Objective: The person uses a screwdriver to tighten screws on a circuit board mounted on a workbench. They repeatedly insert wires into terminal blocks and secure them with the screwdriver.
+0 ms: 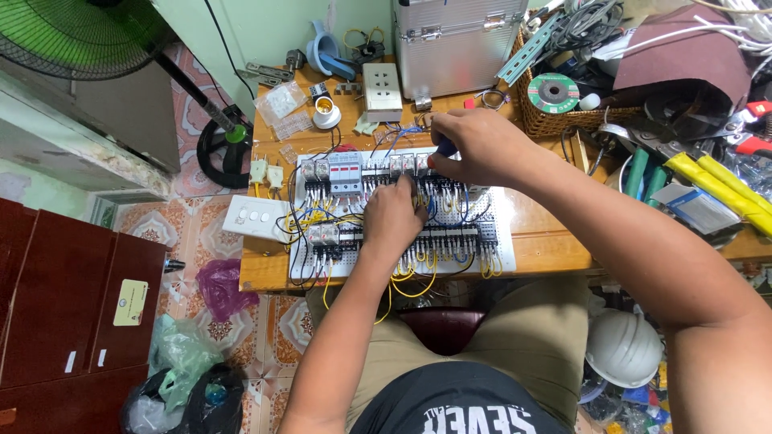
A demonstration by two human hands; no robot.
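On the small wooden table (265, 269) in front of my knees lies the white perforated wiring board (503, 210), flat so that both hands can come at it from above. My left hand (392, 219) rests on the middle of the board, knuckles up and fingers curled down among the black terminal blocks (454, 237); it seems to steady a part, though what the fingertips pinch I cannot tell. My right hand (474, 146) hovers over the upper row, fingers bunched tightly round the dark blue-tipped handle of a small screwdriver (445, 148), held upright, probably so the tip can reach a screw from above. Thin yellow, blue and black wires (412, 283) loop off the board's near edge, slack and glossy. A red-and-white block of breakers (346, 174) stands in the upper row to the left. Behind the board sit a ribbed silver metal case (450, 40) and a woven wicker basket (555, 120) of tools. A white hard hat (623, 347), smooth and domed, lies by my right thigh.
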